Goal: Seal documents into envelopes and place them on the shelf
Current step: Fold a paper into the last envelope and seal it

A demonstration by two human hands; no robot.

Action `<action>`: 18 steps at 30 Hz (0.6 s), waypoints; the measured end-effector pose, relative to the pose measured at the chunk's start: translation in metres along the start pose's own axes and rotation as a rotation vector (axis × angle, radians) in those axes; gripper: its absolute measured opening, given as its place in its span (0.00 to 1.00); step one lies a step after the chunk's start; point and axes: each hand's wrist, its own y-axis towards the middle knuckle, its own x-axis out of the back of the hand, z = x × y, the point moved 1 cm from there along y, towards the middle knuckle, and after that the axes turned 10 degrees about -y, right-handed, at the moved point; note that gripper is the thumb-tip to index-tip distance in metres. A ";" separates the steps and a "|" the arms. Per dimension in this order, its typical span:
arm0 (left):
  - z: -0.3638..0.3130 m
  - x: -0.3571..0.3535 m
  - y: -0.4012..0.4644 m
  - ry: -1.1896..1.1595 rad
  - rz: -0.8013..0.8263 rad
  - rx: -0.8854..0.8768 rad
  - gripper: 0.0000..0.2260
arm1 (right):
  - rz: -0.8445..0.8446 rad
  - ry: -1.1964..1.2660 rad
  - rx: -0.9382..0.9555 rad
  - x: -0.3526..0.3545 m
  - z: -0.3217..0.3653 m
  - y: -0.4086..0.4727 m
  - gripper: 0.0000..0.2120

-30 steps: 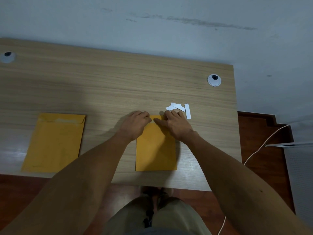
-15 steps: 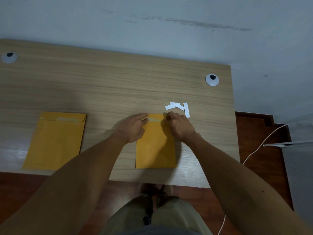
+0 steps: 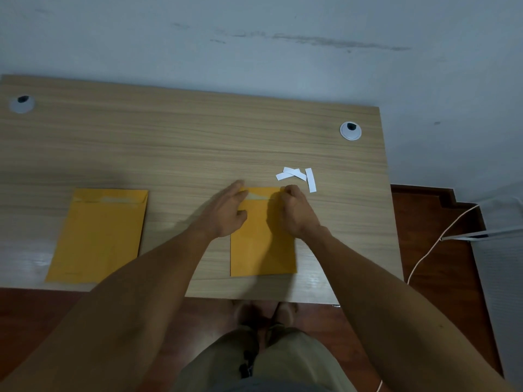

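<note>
Your left hand (image 3: pixel 226 213) lies flat pinning the envelope (image 3: pixel 261 236) at the surface's (image 3: pixel 184 142) 5 o'clock, while your right hand's (image 3: pixel 294 212) grip, curled, pinches its flap edge to seal.

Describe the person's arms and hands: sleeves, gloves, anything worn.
Both forearms are bare as far as the frame shows, no sleeves visible. The left hand and right hand wear no gloves; no watch, ring or wristband shows. Lower down, olive-khaki trousers are visible.
</note>
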 end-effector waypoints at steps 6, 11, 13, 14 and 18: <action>-0.004 -0.015 -0.024 -0.413 -0.415 0.370 0.21 | -0.173 0.182 -0.452 -0.012 0.017 -0.032 0.16; -0.006 -0.029 -0.035 -0.564 -0.477 0.693 0.16 | -0.175 0.354 -0.772 -0.010 0.030 -0.046 0.13; -0.009 -0.034 -0.038 -0.658 -0.483 0.748 0.10 | -0.160 0.492 -0.860 -0.013 0.034 -0.045 0.12; -0.010 -0.036 -0.041 -0.721 -0.487 0.763 0.07 | -0.148 0.553 -0.884 -0.015 0.035 -0.045 0.11; -0.001 -0.040 -0.044 -0.982 -0.520 0.786 0.04 | -0.141 0.675 -0.845 -0.021 0.035 -0.046 0.07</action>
